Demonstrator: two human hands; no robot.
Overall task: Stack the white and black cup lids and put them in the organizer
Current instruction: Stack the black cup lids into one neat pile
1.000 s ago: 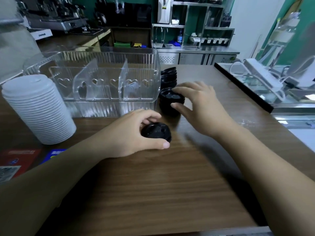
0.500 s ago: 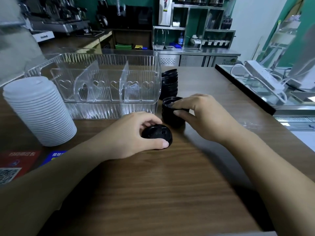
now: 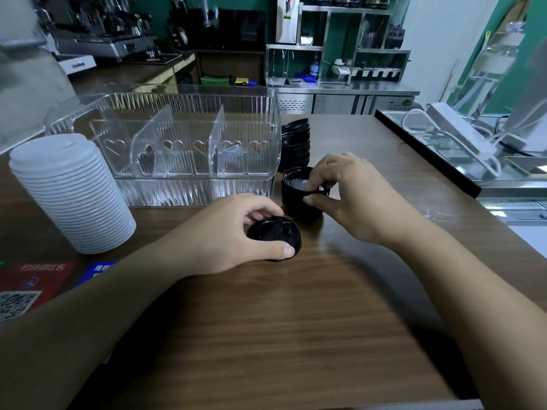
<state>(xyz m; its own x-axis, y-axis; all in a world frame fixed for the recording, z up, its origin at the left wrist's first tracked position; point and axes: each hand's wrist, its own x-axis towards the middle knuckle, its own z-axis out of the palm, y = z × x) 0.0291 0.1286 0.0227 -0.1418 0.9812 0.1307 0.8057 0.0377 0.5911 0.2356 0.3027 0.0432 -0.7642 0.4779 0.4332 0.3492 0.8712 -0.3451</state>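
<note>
This is a café or drinks shop, seen from behind its wooden counter (image 3: 266, 321). An espresso machine (image 3: 100, 34) stands at the back left, and steel shelving (image 3: 355, 45) with a steel worktop (image 3: 343, 88) and under-counter fridges fills the far wall. Stacks of white lids (image 3: 71, 193) and black lids (image 3: 296, 140) for takeaway cups sit by a clear organizer (image 3: 189, 143), with QR-code stickers (image 3: 26, 291) on the counter's left edge.

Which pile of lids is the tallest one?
The white lid stack on the left of the table is tallest. The two black lid stacks, one behind and one under the right hand, are much shorter, beside the clear organizer.
</note>
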